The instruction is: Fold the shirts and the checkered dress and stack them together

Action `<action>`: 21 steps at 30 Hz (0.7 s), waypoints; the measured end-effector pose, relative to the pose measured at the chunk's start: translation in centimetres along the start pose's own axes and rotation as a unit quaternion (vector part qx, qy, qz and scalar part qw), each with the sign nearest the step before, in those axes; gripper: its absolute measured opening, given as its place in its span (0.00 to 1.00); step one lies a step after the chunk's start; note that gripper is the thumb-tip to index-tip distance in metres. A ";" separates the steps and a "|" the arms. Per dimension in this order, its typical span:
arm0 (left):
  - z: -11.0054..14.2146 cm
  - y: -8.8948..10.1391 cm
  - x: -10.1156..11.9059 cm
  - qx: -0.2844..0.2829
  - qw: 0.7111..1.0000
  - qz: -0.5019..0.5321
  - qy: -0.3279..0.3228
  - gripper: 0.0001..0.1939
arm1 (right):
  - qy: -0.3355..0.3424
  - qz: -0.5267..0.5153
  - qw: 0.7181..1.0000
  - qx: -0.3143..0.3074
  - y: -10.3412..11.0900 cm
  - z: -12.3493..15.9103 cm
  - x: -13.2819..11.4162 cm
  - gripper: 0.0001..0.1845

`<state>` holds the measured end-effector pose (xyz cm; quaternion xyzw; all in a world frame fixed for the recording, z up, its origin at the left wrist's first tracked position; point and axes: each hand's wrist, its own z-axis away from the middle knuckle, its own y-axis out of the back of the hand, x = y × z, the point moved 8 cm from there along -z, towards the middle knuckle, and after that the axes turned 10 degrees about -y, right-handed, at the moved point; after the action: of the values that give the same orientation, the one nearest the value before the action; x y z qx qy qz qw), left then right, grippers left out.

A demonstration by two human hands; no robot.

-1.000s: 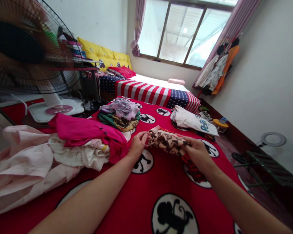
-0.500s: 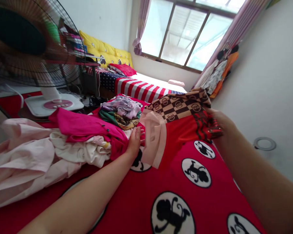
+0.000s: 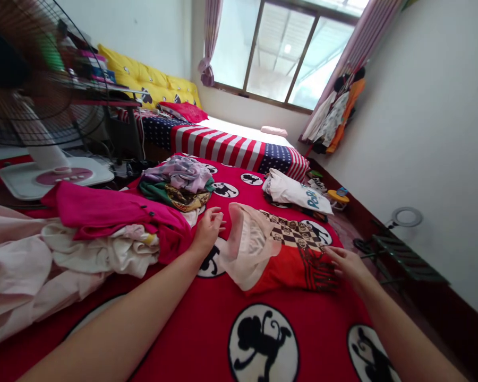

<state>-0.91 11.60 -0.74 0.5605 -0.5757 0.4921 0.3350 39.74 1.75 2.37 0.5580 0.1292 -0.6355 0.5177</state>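
Left hand (image 3: pixel 207 232): you are resting it on the red blanket (image 3: pixel 191 334), fingers spread wide, just beside the red checked top.
Right hand (image 3: pixel 346 267): you are touching the top with your fingertips (image 3: pixel 330 254), hand open, not pinching.
Red checked top (image 3: pixel 290 270): it is lying flat on the blanket, right of the middle.
Hot pink shirt (image 3: pixel 111 212): it is lying in a pile at the left.

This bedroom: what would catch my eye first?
The red blanket with black monkey circles fills the foreground, and a stars-and-stripes bedspread lies beyond it. On it, a red, checked and peach garment lies between the hands: right hand at its edge, left hand beside it. A hot-pink garment tops a clothes heap to their left.
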 end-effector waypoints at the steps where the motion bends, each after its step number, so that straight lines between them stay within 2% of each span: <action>1: 0.1 -0.2 0.0 -0.014 1.000 -0.019 -0.012 0.17 | 0.001 0.015 1.000 -0.002 -0.1 0.1 0.0 0.15; 4: 0.3 -0.7 0.4 -0.060 0.992 -0.090 -0.064 0.20 | 0.009 0.049 0.998 -0.036 -1.4 0.3 -0.4 0.17; 7: 0.5 -0.9 0.5 -0.079 0.984 -0.128 -0.091 0.20 | 0.032 0.056 0.996 -0.066 -3.0 0.2 -1.1 0.14; 11: 0.4 -0.8 0.4 -0.080 0.985 -0.128 -0.089 0.22 | 0.050 0.031 0.995 -0.076 -4.4 0.6 -2.1 0.09; 16: 0.2 -0.8 0.1 -0.084 0.983 -0.135 -0.088 0.22 | 0.034 -0.017 0.990 -0.135 -5.9 2.2 -2.4 0.06; 19: 0.1 -0.9 -0.1 -0.086 0.981 -0.145 -0.094 0.22 | 0.030 -0.042 0.987 -0.152 -6.2 3.3 -2.7 0.03; 21: 0.1 -0.9 -0.3 -0.088 0.981 -0.148 -0.093 0.22 | 0.053 -0.055 0.986 -0.146 -5.8 4.0 -3.8 0.02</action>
<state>-0.01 11.74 -0.85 0.6513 -0.5560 0.3299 0.3973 32.22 3.20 4.55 0.5016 0.2781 -0.6069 0.5501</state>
